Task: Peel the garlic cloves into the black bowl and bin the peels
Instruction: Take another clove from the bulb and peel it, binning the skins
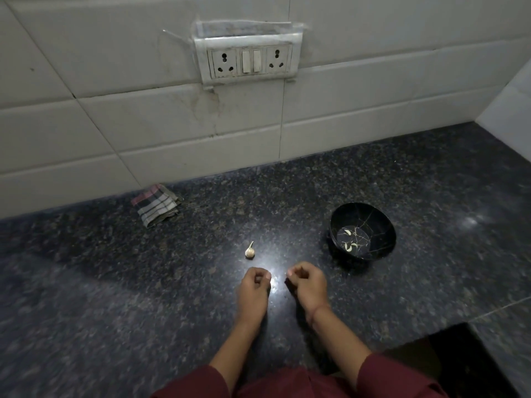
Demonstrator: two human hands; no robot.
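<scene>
A folded checked cloth (156, 205) lies far left on the dark granite counter (115, 282), against the tiled wall. A socket panel (248, 60) is mounted on the wall above. An unpeeled garlic clove (249, 250) rests on the counter, just beyond the left hand (254, 288). The right hand (307, 285) is near it, the two apart. Both have curled fingers with thumb against fingertips; whether they pinch anything cannot be told. To the right and farther off, clear of both hands, stands the black bowl (379, 222) holding a few peeled cloves (348, 247).
</scene>
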